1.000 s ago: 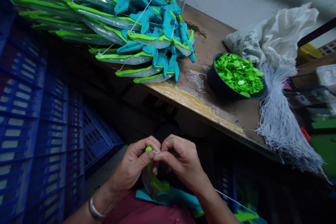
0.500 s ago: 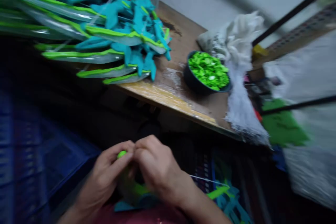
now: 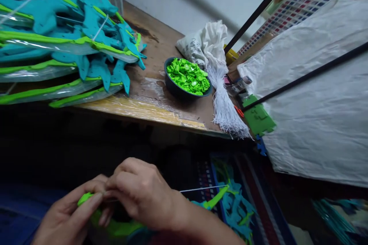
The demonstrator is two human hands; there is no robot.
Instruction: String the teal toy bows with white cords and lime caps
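Observation:
Low in the view, my left hand [image 3: 71, 208] is closed around the lime-green tip [image 3: 85, 198] of a plastic toy bow, whose blurred green and teal body [image 3: 126, 227] lies below my hands. My right hand [image 3: 138, 189] pinches against the left fingertips. A white string [image 3: 201, 189] stretches from behind my right wrist to another green tip [image 3: 220, 195] at the right, in line with the pinching fingers. What lies between the fingertips is mostly hidden.
A bench [image 3: 155, 59] bears stacked teal and green bows [image 3: 66, 46], a dark bowl [image 3: 175, 90] of green caps [image 3: 188, 76], a bundle of white strings [image 3: 227, 111] and a white sack [image 3: 191, 48]. More teal pieces [image 3: 237, 210] lie low at the right.
The view has swung right, so the bench things sit further left. Both hands stay together at the green tip, now lower left in the picture.

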